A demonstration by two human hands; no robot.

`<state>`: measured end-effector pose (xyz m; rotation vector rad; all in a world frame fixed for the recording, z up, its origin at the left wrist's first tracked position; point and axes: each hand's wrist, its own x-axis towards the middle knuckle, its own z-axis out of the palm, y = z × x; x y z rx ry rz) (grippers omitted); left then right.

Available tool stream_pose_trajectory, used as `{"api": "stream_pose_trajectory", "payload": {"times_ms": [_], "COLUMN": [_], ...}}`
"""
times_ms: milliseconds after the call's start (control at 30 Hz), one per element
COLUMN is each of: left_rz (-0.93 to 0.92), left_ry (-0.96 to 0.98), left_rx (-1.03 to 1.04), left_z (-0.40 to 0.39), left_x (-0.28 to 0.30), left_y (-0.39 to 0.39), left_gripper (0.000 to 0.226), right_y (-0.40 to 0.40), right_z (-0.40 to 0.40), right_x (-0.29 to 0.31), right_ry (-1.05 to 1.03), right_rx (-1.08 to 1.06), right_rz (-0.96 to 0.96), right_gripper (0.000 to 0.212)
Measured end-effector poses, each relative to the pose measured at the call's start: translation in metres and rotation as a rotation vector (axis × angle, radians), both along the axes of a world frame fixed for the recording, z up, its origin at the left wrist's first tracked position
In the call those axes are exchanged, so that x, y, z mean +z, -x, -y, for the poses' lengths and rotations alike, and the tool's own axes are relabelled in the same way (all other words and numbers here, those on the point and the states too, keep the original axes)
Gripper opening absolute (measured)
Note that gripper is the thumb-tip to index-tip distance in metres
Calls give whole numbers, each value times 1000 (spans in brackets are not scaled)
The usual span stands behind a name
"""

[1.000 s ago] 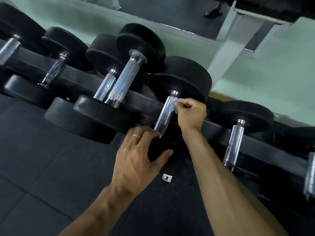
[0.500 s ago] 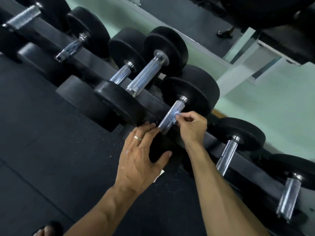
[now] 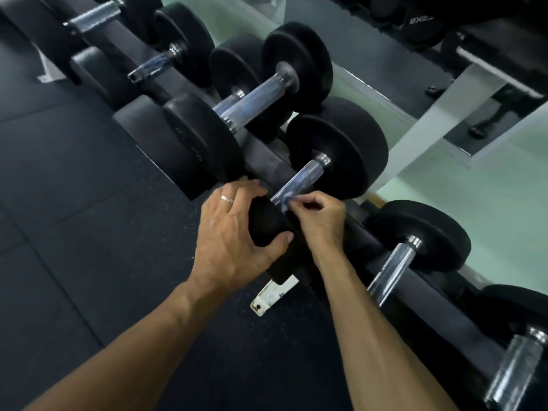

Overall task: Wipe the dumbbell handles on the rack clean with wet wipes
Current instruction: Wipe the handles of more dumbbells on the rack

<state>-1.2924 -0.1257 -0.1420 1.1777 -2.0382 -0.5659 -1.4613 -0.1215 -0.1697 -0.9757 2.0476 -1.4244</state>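
A row of black dumbbells with chrome handles lies across a dark rack point(image 3: 394, 274) that runs diagonally from upper left to lower right. My right hand point(image 3: 318, 219) pinches a small wet wipe point(image 3: 285, 202) against the near end of the middle dumbbell's chrome handle point(image 3: 299, 180). The near black head point(image 3: 267, 223) of that same dumbbell is gripped by my left hand point(image 3: 228, 232), thumb underneath and fingers over the top. A ring shows on that hand.
More dumbbells lie on both sides, with chrome handles at upper left point(image 3: 252, 99) and lower right point(image 3: 391, 269). A white rack foot point(image 3: 272, 295) sits on the dark rubber floor point(image 3: 89, 232). A pale green wall and a mirror stand behind the rack.
My right hand has slid the wipe down the handle towards the near head. My left hand has closed further round that head. The view has swung closer and leftward.
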Motion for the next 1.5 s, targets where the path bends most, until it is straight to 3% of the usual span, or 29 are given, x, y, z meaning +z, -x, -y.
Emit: {"api": "stream_pose_trajectory", "payload": {"times_ms": [100, 167, 233, 300, 433, 500, 567, 700, 867, 1067, 1167, 1233, 1400, 1500], "left_rz": [-6, -6, 1, 20, 14, 12, 14, 17, 23, 23, 29, 34, 32, 35], "left_ry": [20, 35, 42, 59, 89, 114, 133, 151, 154, 157, 163, 163, 155, 149], "left_rx": [13, 16, 15, 7, 17, 19, 26, 17, 13, -3, 0, 3, 3, 7], "left_z": [-1, 0, -1, 0, 0, 0, 1, 2, 2, 2, 3, 3, 2, 2], "left_x": [-3, -4, -5, -4, -5, -7, -8, -9, -7, -9, -8, -8, -11, -11], "left_y": [1, 1, 0, 0, 1, 1, 2, 2, 2, 0, 0, 1, 1, 1], "left_gripper": [70, 70, 70, 70, 69, 69, 69, 69, 68, 69, 69, 69, 69, 70], "right_y": [-2, 9, 22, 26, 2, 1, 8, 17, -6, 8, -10, -15, 9, 2], "right_z": [-5, 8, 25, 28, -2, -6, 5, 27, 8, 38, 12, 2, 34, 25], "right_x": [8, 9, 7, 4, 15, 16, 14, 6, 5, 12, 11, 13, 18, 9], "right_ry": [-44, -19, 31, 32, -97, -136, -46, 67, -21, 89, -65, -120, 69, 48], "right_rx": [218, 82, -121, -169, 286, 400, 193, -338, -195, -458, -251, -152, -449, -378], "right_rz": [-129, -272, -253, -221, -228, -226, -269, -71, 27, 110, -84, -82, 83, 159], "right_gripper": [31, 21, 9, 7, 29, 31, 25, 12, 15, 22, 10, 16, 19, 31]}}
